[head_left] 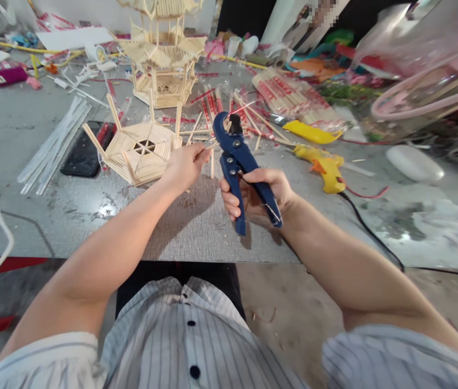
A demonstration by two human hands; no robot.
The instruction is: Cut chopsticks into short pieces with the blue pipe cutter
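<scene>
The blue-handled hand cutter with a curved hook and dark head (236, 146) is held above the near edge of the grey, textured surface (196, 224), in the right hand (259, 197). That hand's fingers are wrapped around both handles, which stand spread. The left hand's (186, 165) fingers are pinched together on a small pale wooden stick (213, 146), only its tip showing beside the cutter's head.

The likeliest trouble is a nipped fingertip, since the left fingers sit so near the cutting end; a loose pinch could also let the stick twist and be cut crooked. The left wrist lies just beside the hexagonal pale-wood platform with a slatted top (143, 151), so a careless swing might knock its thin posts. The yellow hot-glue gun (322, 167), lying near the right forearm, could burn skin if it is hot, and its black cord (369, 229) could snag.

Counted: one cutter, one platform with at least five upright posts, one glue gun, one tiered pale-wood pavilion model (164, 65), one black phone (85, 151), one yellow serrated plastic piece (312, 131) and one white oval object (414, 163). The clear, thin rods (53, 146) overlap too much to count.
</scene>
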